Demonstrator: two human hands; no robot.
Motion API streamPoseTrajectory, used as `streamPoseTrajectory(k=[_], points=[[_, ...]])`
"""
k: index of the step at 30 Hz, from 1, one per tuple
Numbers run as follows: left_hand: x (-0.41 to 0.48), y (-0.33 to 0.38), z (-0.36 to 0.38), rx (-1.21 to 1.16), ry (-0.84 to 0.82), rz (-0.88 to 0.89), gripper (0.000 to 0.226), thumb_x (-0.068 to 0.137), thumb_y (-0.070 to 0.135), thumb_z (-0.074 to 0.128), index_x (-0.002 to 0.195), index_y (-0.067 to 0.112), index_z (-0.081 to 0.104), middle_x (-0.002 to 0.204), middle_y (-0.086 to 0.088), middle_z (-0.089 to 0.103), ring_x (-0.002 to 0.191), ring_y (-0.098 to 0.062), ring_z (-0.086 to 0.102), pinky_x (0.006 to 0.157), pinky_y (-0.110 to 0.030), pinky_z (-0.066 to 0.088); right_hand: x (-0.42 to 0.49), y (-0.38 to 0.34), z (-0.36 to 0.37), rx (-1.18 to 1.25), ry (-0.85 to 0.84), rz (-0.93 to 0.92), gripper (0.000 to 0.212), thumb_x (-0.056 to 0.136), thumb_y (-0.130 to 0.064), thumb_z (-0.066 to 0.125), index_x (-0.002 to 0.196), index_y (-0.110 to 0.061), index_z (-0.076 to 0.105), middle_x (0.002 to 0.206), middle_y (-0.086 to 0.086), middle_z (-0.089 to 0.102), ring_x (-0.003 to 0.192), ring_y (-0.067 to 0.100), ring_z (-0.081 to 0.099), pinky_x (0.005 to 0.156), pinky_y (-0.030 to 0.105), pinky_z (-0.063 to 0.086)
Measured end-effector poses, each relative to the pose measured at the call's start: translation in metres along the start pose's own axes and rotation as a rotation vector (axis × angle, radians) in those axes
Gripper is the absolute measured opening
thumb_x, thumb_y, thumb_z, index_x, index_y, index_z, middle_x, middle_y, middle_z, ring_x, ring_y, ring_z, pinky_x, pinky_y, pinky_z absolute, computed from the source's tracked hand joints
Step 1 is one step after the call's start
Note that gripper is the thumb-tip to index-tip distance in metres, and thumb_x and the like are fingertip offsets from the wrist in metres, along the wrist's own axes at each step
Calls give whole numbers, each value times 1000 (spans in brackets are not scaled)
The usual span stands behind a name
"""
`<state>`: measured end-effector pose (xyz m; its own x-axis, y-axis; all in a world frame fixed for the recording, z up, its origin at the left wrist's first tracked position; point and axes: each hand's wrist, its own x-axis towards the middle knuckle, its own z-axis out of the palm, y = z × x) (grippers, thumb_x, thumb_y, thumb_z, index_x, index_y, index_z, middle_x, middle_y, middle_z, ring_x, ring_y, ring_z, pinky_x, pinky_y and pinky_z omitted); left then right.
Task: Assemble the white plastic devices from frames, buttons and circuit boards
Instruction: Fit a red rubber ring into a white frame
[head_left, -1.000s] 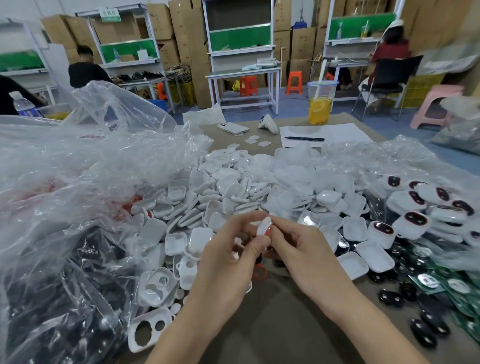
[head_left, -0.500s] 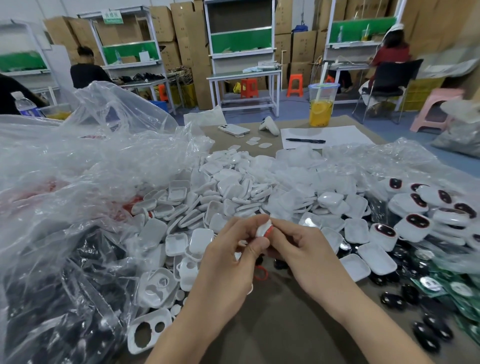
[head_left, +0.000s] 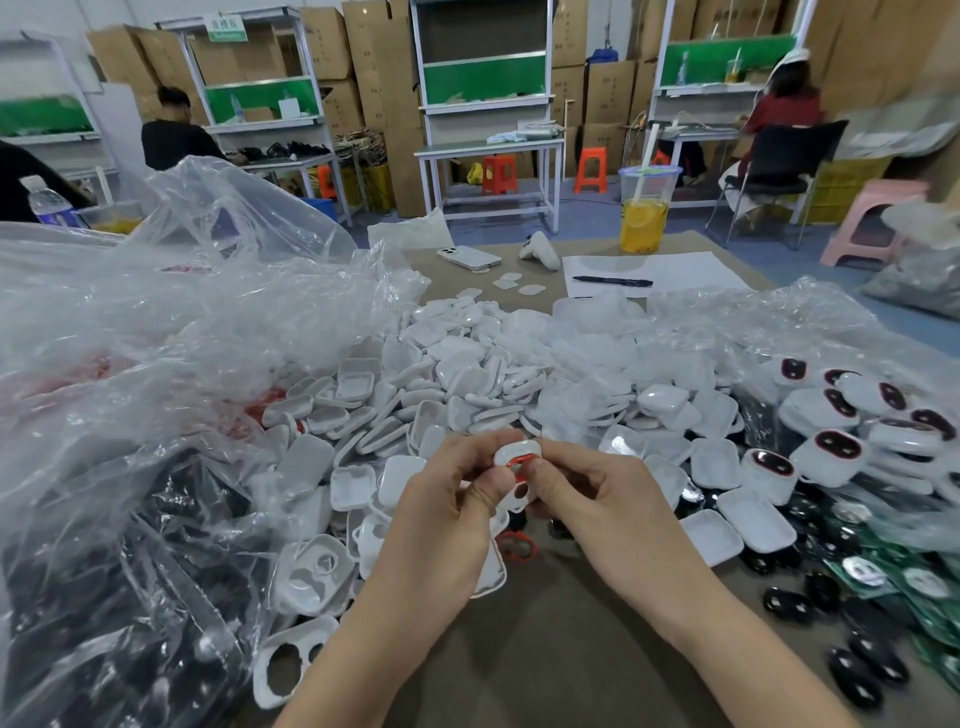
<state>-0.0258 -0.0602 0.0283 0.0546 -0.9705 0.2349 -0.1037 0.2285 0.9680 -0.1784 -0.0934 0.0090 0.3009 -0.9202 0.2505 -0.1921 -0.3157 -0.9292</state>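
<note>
Clearly both hands pinch one white frame with a red ring at centre frame: left hand, right hand. It looks light, stiff and slick; hold its edges. Loose shells crowd behind, plastic bag at left, finished devices at right.

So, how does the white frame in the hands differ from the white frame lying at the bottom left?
The held frame carries a red ring; the lying frame has bare holes. The held frame is pinched by the left hand and right hand; the lying frame rests untouched. Both are white plastic.
</note>
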Motion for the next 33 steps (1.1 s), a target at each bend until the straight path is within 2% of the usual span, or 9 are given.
streamPoseTrajectory(k=[3,5,8,11,19,23,28,30,33], points=[[2,-3,-4,-88,-53,-53,26,100,6,58,107,24,75,106,2,72,84,-1,67,63,-28,61,1,-1,0,17,6,-1,23,101,-32,57,106,-47,74,92,-11,76,88,6,71,86,31,59],[1,-5,-4,-124,-69,-84,27,100,11,59,110,31,74,109,3,73,98,-10,70,69,-40,63,0,-2,0,22,4,-1,22,101,-33,56,107,-45,74,89,-10,76,84,5,70,82,28,57],[-1,-6,-3,-10,-61,-6,42,99,14,61,109,54,68,101,13,70,97,-7,68,69,-24,61,0,-2,3,28,11,3,24,101,-37,52,108,-31,73,85,4,72,79,23,66,76,44,54],[-4,-6,2,30,-75,16,44,99,15,62,112,58,65,98,17,67,88,-6,68,71,-30,62,-2,-3,4,44,10,17,31,102,-39,49,105,-17,71,92,17,70,91,39,64,83,57,53],[-6,-4,2,41,-84,18,36,98,20,62,108,55,67,100,11,70,86,-9,69,70,-25,60,-2,-6,2,22,-4,30,31,105,-26,48,94,-4,65,87,22,66,84,39,61,80,56,52],[-7,-5,3,59,-85,55,34,99,22,61,110,53,67,102,13,67,87,-9,67,68,-23,60,-1,-4,0,77,-30,51,28,105,-25,48,97,-11,71,90,13,72,93,35,68,88,55,54],[-4,-6,1,-12,-13,42,28,100,26,57,102,50,71,104,13,68,87,-13,68,62,-25,61,3,-3,0,221,-7,96,18,99,-31,61,108,-36,76,98,-3,77,94,15,73,89,32,58],[-3,-6,0,-29,-4,27,28,100,25,56,103,48,71,100,12,70,87,-13,68,61,-26,61,4,-2,-1,262,-6,117,15,97,-32,64,107,-35,76,99,-3,77,93,17,73,89,38,59],[-2,-6,-2,-24,-3,29,29,100,24,58,102,50,71,94,14,71,71,-2,64,57,-22,59,4,-2,-2,325,-4,146,15,94,-35,68,106,-33,77,100,1,77,99,25,72,97,47,56]])
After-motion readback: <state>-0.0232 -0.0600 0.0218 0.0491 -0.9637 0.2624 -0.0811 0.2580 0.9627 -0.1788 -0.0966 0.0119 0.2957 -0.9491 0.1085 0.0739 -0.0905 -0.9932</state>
